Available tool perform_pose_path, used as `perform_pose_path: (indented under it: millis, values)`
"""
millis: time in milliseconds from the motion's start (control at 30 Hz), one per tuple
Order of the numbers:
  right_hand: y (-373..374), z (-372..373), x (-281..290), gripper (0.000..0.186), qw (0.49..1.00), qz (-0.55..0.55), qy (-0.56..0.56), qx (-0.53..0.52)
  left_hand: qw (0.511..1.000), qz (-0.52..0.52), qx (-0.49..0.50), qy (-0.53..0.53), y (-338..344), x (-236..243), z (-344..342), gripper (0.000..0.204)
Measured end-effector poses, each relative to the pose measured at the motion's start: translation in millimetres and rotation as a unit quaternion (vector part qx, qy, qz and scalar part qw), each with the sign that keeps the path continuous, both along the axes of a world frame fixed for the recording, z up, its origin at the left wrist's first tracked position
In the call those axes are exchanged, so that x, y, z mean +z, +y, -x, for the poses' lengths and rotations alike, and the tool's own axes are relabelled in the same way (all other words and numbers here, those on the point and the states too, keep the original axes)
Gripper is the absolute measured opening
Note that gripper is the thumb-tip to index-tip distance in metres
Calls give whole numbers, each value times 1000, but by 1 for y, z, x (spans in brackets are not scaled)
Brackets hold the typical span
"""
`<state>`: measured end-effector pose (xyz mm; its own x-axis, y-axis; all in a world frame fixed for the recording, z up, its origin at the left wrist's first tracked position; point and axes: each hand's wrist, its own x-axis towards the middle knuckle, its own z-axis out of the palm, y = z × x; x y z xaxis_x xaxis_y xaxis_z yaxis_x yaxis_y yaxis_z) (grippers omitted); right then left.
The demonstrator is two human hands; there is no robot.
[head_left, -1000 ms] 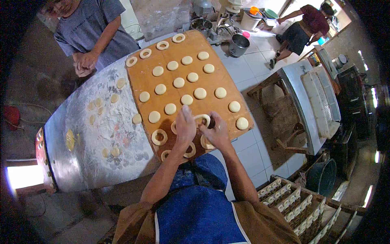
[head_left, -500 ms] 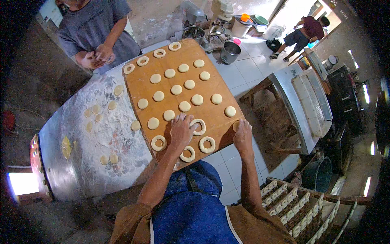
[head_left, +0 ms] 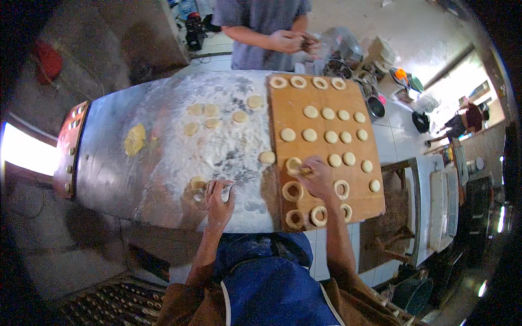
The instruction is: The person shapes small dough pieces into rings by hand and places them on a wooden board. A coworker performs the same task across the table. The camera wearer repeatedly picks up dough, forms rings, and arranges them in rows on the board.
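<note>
Over the brown board [head_left: 356,98] my right hand [head_left: 318,176] is closed round something small and tan, blurred, beside a pale dough ring [head_left: 293,165]. More dough rings [head_left: 318,216] lie along the board's near side, and flat dough rounds [head_left: 331,137] fill its middle. To the left, my left hand [head_left: 219,200] rests low over the floured metal table [head_left: 163,117], its curled fingers apart. A thin dough round [head_left: 198,182] lies just beyond those fingertips. Whatever sits under that hand is partly hidden.
Opposite stands a person in grey [head_left: 265,41], hands together above the table. Several thin dough rounds [head_left: 211,110] and a yellow lump [head_left: 134,140] lie on the metal. Another board [head_left: 69,141] is at the far left. A metal side table [head_left: 423,201] stands right.
My view has turned, so the board appears farther right. My left hand has gone from a dough ring to the floured table; my right hand has gone from the board's right edge to its left side.
</note>
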<state>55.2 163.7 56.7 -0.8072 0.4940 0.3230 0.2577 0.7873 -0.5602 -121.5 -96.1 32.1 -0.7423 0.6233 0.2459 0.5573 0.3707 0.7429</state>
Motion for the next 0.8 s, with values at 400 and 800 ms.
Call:
perform_pose_path:
  millis: [400, 800]
  values:
    - [-59, 221, -60, 25, 998, -52, 11, -43, 996, -54, 61, -28, -70, -6, 67, 15]
    - [-143, 142, 4, 26, 901, 411, 111, -79, 921, -110, -120, -355, 7, 8, 78, 31]
